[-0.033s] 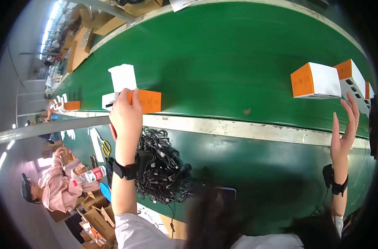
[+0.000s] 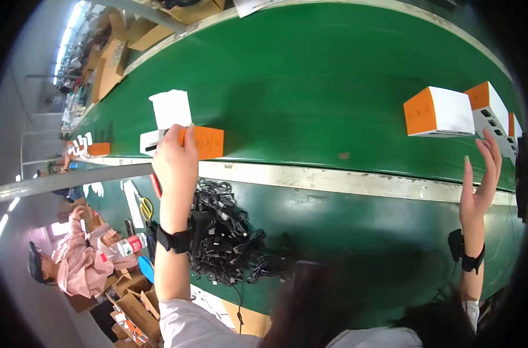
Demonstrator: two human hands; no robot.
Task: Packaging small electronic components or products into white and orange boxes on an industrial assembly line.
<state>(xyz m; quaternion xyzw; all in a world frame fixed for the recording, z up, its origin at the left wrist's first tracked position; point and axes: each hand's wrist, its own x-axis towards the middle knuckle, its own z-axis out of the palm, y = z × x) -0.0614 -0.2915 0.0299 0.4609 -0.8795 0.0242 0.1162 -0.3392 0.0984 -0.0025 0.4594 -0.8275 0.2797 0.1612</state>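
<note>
On the green belt at the left stands an orange-and-white carton (image 2: 210, 142) with its white flap (image 2: 172, 109) raised. My left hand (image 2: 176, 159) is closed over the carton's near top edge, its palm hiding part of the opening. Far to the right, my right hand (image 2: 479, 191) is raised with fingers spread and nothing in it. Close beyond its fingertips sits another orange-and-white carton (image 2: 452, 113), and beside that a carton with dark cutouts (image 2: 493, 119) is partly cut off by the view's edge. Both wrists wear black straps.
A heap of black cables (image 2: 226, 243) lies on the near table beside my left forearm. Yellow-handled scissors (image 2: 147, 207) and a bottle (image 2: 131, 244) are left of it. A metal rail (image 2: 327, 177) divides table from belt. A co-worker in pink (image 2: 81, 261) is at the left.
</note>
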